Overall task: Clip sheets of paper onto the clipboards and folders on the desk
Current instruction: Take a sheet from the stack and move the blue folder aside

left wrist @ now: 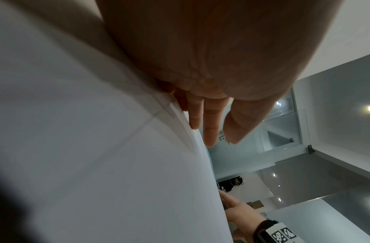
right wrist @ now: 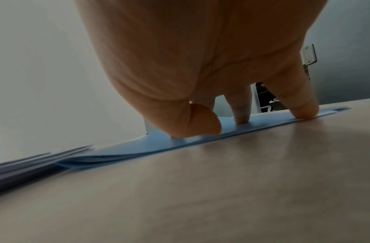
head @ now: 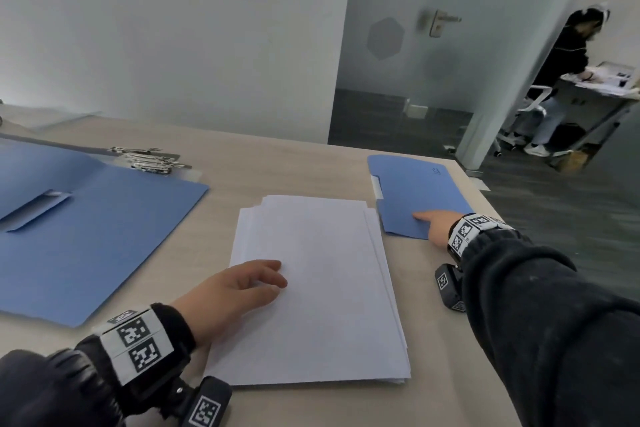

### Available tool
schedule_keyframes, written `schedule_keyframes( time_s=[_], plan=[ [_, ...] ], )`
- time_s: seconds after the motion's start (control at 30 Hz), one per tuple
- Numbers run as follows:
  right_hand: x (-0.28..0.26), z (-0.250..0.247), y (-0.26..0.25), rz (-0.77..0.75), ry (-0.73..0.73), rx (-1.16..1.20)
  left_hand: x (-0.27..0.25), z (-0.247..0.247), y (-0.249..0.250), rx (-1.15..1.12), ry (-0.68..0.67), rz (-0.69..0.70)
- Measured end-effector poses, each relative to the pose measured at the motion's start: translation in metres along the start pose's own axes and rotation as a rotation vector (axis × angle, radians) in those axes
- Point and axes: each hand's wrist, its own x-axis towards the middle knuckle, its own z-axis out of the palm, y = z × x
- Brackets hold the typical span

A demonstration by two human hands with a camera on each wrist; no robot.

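A stack of white paper sheets [head: 322, 291] lies in the middle of the desk. My left hand [head: 239, 291] rests flat on its left side with relaxed, straight fingers [left wrist: 209, 125]. To the right lies a closed blue folder [head: 415, 191], close to the desk's right edge. My right hand [head: 436, 225] presses down on the folder's near corner with straight fingertips [right wrist: 241, 115]; the folder [right wrist: 159, 144] lies flat on the desk. At the left an open blue folder [head: 104, 229] lies spread out, its inner clip bar [head: 38, 210] showing.
Several metal-clipped clipboards [head: 149, 158] are stacked behind the open folder. The desk's right edge [head: 485, 191] falls off beside the closed folder. Beyond a glass partition another person [head: 568, 55] bends over a second desk. A door with a handle [head: 440, 21] stands behind.
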Motion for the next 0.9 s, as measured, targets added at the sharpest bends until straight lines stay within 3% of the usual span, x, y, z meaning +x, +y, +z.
schedule_keyframes(
  time_s=[0.23,0.4,0.53,0.67,0.73,0.9],
  plan=[
    [-0.008,0.000,-0.003,0.014,0.042,0.117,-0.001,-0.004,-0.001,-0.010,-0.004,-0.007],
    [-0.044,-0.007,-0.005,0.046,0.229,0.300,-0.010,-0.008,0.003,-0.085,0.024,-0.027],
    [-0.085,-0.008,-0.028,-0.056,0.289,0.392,-0.017,-0.010,0.004,-0.222,0.077,-0.024],
    [-0.132,-0.008,-0.067,-0.169,0.249,0.507,-0.030,-0.013,0.000,-0.392,0.190,-0.041],
    [-0.153,-0.003,-0.082,-0.195,0.183,0.528,-0.036,-0.017,-0.009,-0.364,0.251,-0.058],
    [-0.181,0.017,-0.100,-0.171,0.041,0.506,-0.051,-0.023,-0.004,-0.218,0.226,-0.125]
  ],
)
